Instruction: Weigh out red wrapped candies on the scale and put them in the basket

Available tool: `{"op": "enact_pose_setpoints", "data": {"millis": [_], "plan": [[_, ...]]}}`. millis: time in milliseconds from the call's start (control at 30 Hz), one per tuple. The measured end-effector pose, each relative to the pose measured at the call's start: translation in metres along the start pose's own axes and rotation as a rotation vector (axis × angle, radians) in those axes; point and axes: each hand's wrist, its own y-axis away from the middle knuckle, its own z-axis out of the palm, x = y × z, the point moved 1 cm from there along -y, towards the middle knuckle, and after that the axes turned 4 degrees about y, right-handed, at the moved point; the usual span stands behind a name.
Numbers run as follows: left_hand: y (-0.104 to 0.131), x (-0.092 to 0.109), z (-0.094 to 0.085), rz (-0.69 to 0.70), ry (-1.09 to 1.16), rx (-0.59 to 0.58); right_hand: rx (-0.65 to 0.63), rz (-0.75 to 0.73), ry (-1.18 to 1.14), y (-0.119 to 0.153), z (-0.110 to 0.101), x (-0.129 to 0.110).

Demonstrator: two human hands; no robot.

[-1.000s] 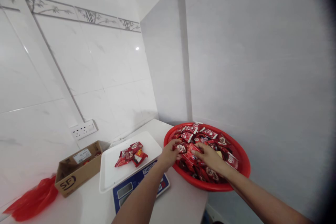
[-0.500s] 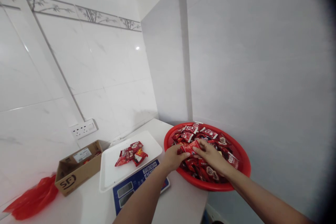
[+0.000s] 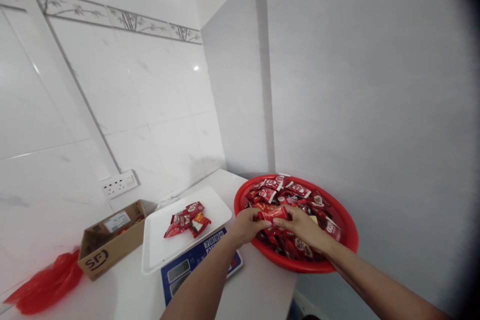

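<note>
A white counter (image 3: pixel 258 287) is seen set into a tiled corner, and on it, at about 3 o'clock, a round red basket (image 3: pixel 350 240) is heaped with red snack packets (image 3: pixel 300 191). At 9 o'clock of the basket a blue scale (image 3: pixel 195 265) is placed, topped by a white tray (image 3: pixel 159 247) on which a small pile of packets (image 3: pixel 187 220) is already laid. Farther out at 9 o'clock an open cardboard box (image 3: pixel 107 242) is stood, with a red plastic bag (image 3: pixel 45 285) beyond it, and a wall socket (image 3: pixel 119 184) is mounted at 12 o'clock of the box.

One red packet (image 3: pixel 273 213) is held just above the basket's 9 o'clock side, pinched between both hands. The left hand (image 3: pixel 247 225) is closed on its left end, and the right hand (image 3: pixel 302 225) is closed on its right end.

As judged from the layout, only a handful of packets is moved to the tray, while by far the greater part is left in the basket; the work is thought to be at an early stage.
</note>
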Motion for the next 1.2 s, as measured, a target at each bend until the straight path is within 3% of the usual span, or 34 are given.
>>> {"op": "enact_pose_setpoints", "data": {"millis": [200, 400, 767, 833, 933, 1067, 1133, 1200], "plan": [[0.003, 0.0, 0.001, -0.035, -0.155, 0.079, 0.038, -0.001, 0.088, -0.001, -0.002, -0.003], [0.003, -0.005, 0.0, -0.045, -0.219, 0.206, 0.237, 0.042, 0.169, 0.007, -0.004, -0.017], [0.006, -0.002, 0.002, 0.029, -0.21, 0.229, 0.272, -0.041, 0.182, 0.007, -0.006, -0.023], [0.008, 0.001, -0.009, 0.078, -0.286, 0.275, 0.288, -0.04, 0.183, 0.007, -0.007, -0.021], [0.015, -0.001, -0.043, 0.058, -0.503, 0.359, 0.288, -0.031, 0.195, 0.007, -0.007, -0.019], [0.039, -0.023, -0.103, -0.29, -0.805, 0.406, 0.279, -0.032, 0.222, 0.006, -0.005, -0.015], [0.056, -0.034, -0.127, -0.459, -0.799, 0.395, 0.266, -0.04, 0.242, 0.005, -0.004, -0.014], [0.073, -0.042, -0.145, -0.508, -0.742, 0.373, 0.25, -0.042, 0.263, 0.004, -0.003, -0.013]]}}
